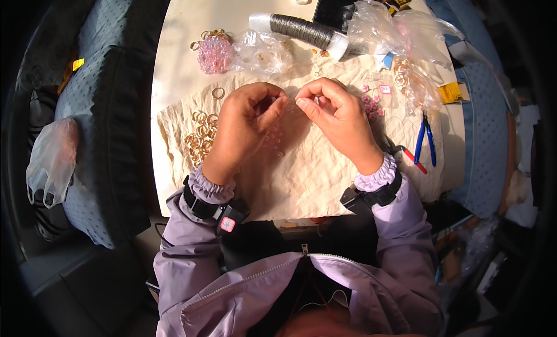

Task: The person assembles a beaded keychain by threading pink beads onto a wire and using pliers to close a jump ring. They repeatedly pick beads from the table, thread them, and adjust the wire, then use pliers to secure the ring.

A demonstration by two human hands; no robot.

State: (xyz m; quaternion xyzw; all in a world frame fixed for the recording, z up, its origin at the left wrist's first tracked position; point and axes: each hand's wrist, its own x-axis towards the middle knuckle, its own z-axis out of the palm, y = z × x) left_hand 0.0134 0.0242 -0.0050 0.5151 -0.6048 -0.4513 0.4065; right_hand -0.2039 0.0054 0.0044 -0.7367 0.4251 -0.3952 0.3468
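A: Noted: left hand (246, 125) and right hand (336, 119) raised together over the crumpled cloth (301, 180), fingertips nearly meeting. Both pinched shut on something very fine, probably thin wire or thread; too small to make out.

B: Location of the work?

A: Between the two pinches, above the loose pink beads (272, 141) on the cloth. More pink beads (371, 105) just beside the right hand. Pile of gold rings (200, 137) just left of the left hand.

B: Technique, as a judgement?

A: Best kept low over the cloth, so any dropped bead lands on fabric and stays put. Short free end between the pinches, for control. Wrists steady, only fingertips moving.

B: Tools within reach?

A: Blue-handled pliers (426, 140) to the right, lying apart from the hands, untouched. Wire spool (301, 31) at the far edge of the table (174, 76), beside clear plastic bags (400, 26). Beaded pink ball (214, 53) far left.

B: Risk?

A: Likely kinking of the strand if pinched too hard.
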